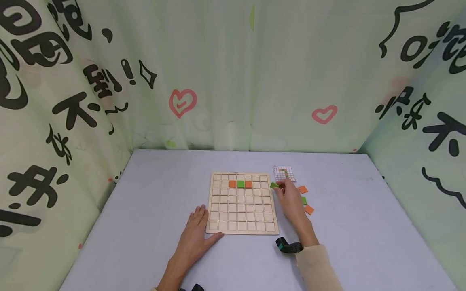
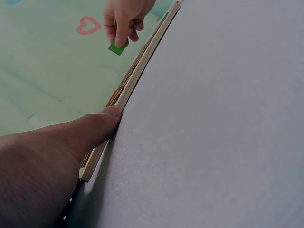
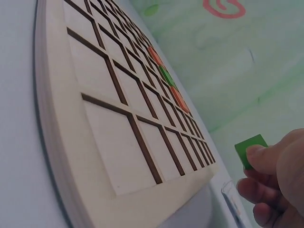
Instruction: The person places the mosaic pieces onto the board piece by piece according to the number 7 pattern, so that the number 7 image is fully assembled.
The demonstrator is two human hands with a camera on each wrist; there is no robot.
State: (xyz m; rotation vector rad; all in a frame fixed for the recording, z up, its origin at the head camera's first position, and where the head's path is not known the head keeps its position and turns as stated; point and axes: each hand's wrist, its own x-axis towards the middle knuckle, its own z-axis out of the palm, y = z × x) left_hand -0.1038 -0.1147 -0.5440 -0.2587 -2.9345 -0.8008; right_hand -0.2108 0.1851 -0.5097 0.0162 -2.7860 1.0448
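A wooden grid board (image 1: 242, 234) lies on the table, with an orange, a green (image 1: 240, 184) and another orange tile side by side in its second row from the top. My right hand (image 1: 292, 202) pinches a green tile (image 1: 274, 185) between thumb and fingers, raised near the board's upper right edge; the right wrist view shows this tile (image 3: 251, 147) too. My left hand (image 1: 194, 237) rests at the board's lower left corner, fingers extended along the left side and thumb (image 2: 110, 113) touching the front edge.
Right of the board lie loose tiles: orange (image 1: 303, 189), green (image 1: 303, 200) and orange (image 1: 309, 209), partly beside my right hand. Behind that hand is a small printed grid card (image 1: 281, 169). A patterned curtain (image 1: 225, 81) hangs behind the table.
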